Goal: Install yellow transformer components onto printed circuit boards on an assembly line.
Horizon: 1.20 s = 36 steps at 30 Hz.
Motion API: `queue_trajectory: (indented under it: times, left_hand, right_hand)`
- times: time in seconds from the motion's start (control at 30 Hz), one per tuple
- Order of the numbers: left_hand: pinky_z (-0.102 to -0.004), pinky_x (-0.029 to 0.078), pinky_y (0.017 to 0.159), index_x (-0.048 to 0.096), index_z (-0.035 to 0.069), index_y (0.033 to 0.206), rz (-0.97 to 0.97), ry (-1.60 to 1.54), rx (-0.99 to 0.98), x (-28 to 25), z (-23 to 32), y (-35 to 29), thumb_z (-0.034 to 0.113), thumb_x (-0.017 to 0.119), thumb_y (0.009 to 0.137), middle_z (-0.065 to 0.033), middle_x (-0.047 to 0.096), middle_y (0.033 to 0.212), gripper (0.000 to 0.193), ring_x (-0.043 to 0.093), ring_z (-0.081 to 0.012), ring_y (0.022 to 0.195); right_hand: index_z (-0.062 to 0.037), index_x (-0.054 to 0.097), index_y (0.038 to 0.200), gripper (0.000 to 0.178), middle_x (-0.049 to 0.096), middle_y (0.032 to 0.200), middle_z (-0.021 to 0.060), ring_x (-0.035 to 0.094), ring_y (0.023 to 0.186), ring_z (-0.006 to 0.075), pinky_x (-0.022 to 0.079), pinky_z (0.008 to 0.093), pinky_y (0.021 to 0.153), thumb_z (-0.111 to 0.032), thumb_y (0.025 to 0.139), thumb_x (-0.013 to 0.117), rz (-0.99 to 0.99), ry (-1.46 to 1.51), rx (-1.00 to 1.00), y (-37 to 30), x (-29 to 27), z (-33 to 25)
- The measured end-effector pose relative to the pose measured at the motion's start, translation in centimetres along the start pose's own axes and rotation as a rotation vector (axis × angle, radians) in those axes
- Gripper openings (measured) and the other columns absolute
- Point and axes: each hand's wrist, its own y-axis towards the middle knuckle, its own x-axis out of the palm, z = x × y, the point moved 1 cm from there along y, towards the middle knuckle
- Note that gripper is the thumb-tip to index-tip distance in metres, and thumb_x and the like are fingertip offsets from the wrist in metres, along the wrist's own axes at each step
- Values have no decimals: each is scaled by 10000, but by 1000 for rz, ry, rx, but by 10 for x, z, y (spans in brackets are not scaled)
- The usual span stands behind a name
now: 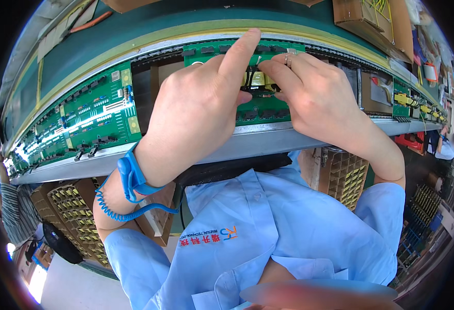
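Reaching from near side with left hand [198, 106] and right hand [314, 90] over green circuit board [262, 104], long axis left-right; flanking yellow component [258, 79] mid-board, about equally near. Extending left index far; bunching right fingertips. Cannot tell if pinching anything.

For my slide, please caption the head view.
Left hand and right hand over a green circuit board, blue strap on left wrist.

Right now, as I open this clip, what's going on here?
A person in a light blue shirt works over a green rectangular circuit board on a grey metal-railed line. The left hand, index finger extended, and the right hand flank a yellow block-shaped component on it; whether either grips anything is unclear. Another green circuit board sits further left along the line.
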Motion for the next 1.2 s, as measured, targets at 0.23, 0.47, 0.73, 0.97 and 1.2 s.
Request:
queue_trajectory:
  times: [0.23, 0.47, 0.73, 0.97, 1.2]
  left_hand:
    - [-398, 524, 645, 394, 159, 1439, -40, -6, -25, -4, 1, 3, 30, 753, 719, -146, 691, 941, 815, 657, -339, 748]
    - [-427, 528, 635, 364, 49, 1413, -113, 8, 13, -16, -2, 9, 100, 755, 735, -191, 668, 825, 784, 663, -363, 768]
    - [-401, 536, 729, 713, 121, 986, 353, 312, 36, -114, -18, 181, 230, 649, 834, -113, 703, 958, 198, 676, -302, 862]
    - [-448, 494, 840, 733, 144, 894, 499, 832, -77, -121, -129, 339, 270, 589, 814, -125, 699, 985, 207, 653, -321, 955]
    - [-469, 402, 1013, 704, 84, 1124, 379, 621, -594, -118, -154, 397, 453, 625, 769, -210, 573, 1285, 518, 520, -359, 1224]
  right_hand:
    - [7, 574, 880, 252, 578, 763, 98, 611, 713, 228, 523, 308, 560, -40, 641, 639, 73, -53, 48, -4, 6, -10]
    - [13, 592, 1070, 375, 621, 958, 131, 627, 833, 271, 544, 341, 657, -16, 697, 594, 104, 22, 139, -9, 8, -13]
    - [13, 566, 1129, 430, 604, 957, 115, 600, 881, 241, 524, 313, 600, -54, 707, 613, 29, 39, 125, -22, 2, -3]
    - [-26, 562, 1238, 520, 585, 925, 86, 584, 804, 212, 494, 280, 541, -141, 740, 656, 96, -7, 58, -51, -17, 23]
    - [-70, 643, 973, 264, 626, 943, 113, 632, 892, 290, 537, 410, 694, -188, 753, 729, 206, -132, 505, -34, -79, 181]
